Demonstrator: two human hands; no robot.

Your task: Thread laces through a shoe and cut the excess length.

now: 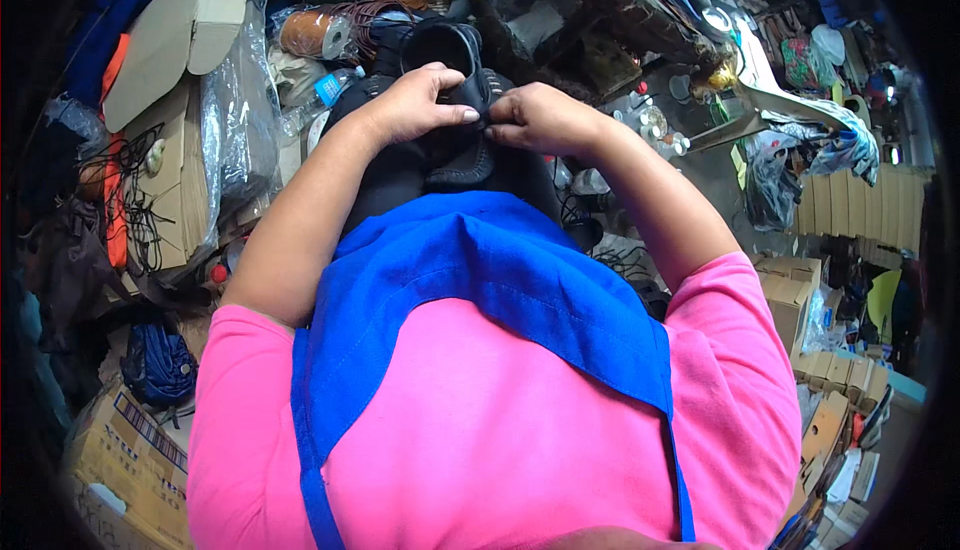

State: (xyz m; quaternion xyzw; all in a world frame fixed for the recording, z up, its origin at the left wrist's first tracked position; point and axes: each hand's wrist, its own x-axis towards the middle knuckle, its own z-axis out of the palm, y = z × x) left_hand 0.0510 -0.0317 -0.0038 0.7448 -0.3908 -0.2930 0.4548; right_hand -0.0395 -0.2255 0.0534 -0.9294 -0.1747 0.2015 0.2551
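Note:
A black leather shoe (464, 162) rests on my lap, just beyond the blue apron (500, 250), its round opening facing up at the far end. From the left, my left hand (412, 106) is closed on the shoe's upper, thumb stretched along its edge. My right hand (545, 118) has its fingers pinched together against the right side of the shoe, close to the left thumb. Whatever lies between those fingertips is too small to make out. Pale stitch marks show along the dark material beside the right hand.
Beyond my left forearm are a clear plastic bottle (335, 86) and an orange spool of thread (312, 35). Cardboard (185, 25) stands at the left, with a printed carton (130, 460) below. Small bottles (655, 130) and a pale frame draped with cloth (790, 105) are at the right.

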